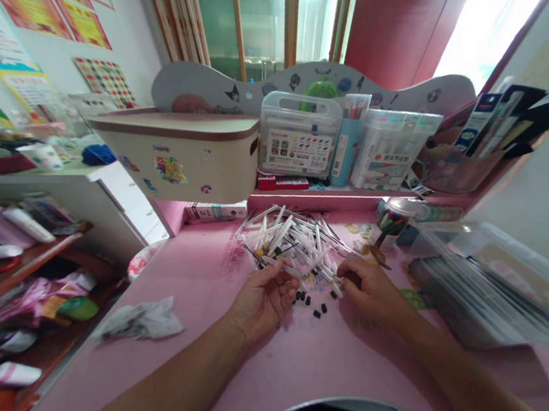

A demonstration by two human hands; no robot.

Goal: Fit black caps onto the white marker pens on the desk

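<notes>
My left hand is turned partly palm up, with curled fingers. Its thumb and forefinger pinch a thin white plastic tube. Across from it, my right hand has its fingers closed at the right edge of a pile; whatever they hold is hidden. That pile mixes white plastic tubes with thin black sticks, heaped loosely on the pink desk. Several small black cylindrical pieces lie between my two hands.
A crumpled white tissue lies left of my forearm. A clear plastic box of dark sticks stands at right, near a jar of pens. On the shelf behind are a lidded beige bin and clear marker cases.
</notes>
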